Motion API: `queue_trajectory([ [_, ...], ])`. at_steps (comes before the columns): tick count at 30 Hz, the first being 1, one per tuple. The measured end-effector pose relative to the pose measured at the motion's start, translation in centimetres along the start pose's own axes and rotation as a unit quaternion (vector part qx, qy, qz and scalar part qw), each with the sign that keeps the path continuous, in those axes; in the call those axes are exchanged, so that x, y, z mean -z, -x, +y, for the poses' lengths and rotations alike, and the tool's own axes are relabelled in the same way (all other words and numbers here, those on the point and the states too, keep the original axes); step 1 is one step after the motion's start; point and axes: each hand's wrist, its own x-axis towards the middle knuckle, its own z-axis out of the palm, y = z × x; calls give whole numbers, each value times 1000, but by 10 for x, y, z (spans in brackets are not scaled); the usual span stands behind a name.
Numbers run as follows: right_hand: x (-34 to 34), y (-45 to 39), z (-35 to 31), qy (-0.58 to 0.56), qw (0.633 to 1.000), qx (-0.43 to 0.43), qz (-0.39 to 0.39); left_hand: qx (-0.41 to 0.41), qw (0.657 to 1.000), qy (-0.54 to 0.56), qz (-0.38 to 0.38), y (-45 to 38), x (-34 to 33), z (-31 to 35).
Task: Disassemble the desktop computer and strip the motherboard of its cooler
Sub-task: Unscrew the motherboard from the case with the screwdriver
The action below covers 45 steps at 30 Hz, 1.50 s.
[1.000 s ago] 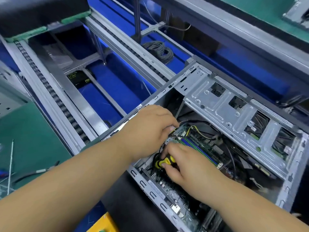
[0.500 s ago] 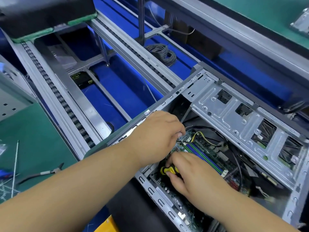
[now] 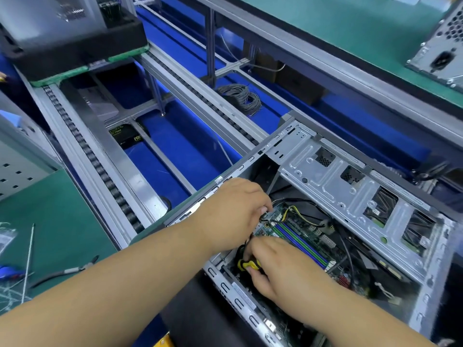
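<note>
Head view, and both hands are deep inside the open computer case (image 3: 350, 196). Right hand (image 3: 283, 266) first: fingers curled tight round the yellow-and-black screwdriver handle (image 3: 246, 264), thumb on the near side, the tool's tip hidden under the hand. Left hand (image 3: 233, 209) just beyond it, fingers bent down over the motherboard (image 3: 295, 234), fingertips pinching among the black cables (image 3: 265, 216) at the board's far corner; exactly what they hold I cannot tell. The two hands sit close together, almost touching. Green board lies flat in the case floor, blue and green memory slots (image 3: 300, 240) running diagonally beside the right hand, a yellow-and-black wire bundle (image 3: 288, 212) plugged in near the left fingertips. The cooler itself cannot be made out. Over the board's right side spans the grey metal drive cage (image 3: 355, 196). Outward now: the case rests at the green bench's far edge against a conveyor rail (image 3: 100, 171). Pliers (image 3: 65, 271) lie on the bench mat (image 3: 50, 234) at the left, a coil of grey wire (image 3: 240, 98) beyond the rails.
</note>
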Motion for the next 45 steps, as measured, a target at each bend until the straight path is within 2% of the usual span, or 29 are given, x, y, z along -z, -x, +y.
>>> queue_trajectory([
  [10, 5, -8, -4, 1, 999, 22, -42, -2, 1000, 2, 20, 0, 0, 0],
  [16, 5, -15, -14, 132, 990, -22, -35, 15, 999, 41, 22, 0, 3, 1],
  [20, 0, -19, -11, 140, 989, -45, -14, 37, 995, 84, 26, 1, 6, 2],
  [25, 3, -17, -4, 59, 998, 9, -18, 45, 994, 94, 26, 4, 8, 5],
  [34, 13, -18, -3, 93, 989, 106, -43, 40, 993, 110, 13, 6, 14, 9],
  [41, 19, -29, 4, 82, 985, 131, -72, 48, 991, 123, -1, 5, 17, 11],
  [45, 22, -31, -8, 73, 977, 174, -95, 44, 991, 130, 5, 6, 16, 9],
])
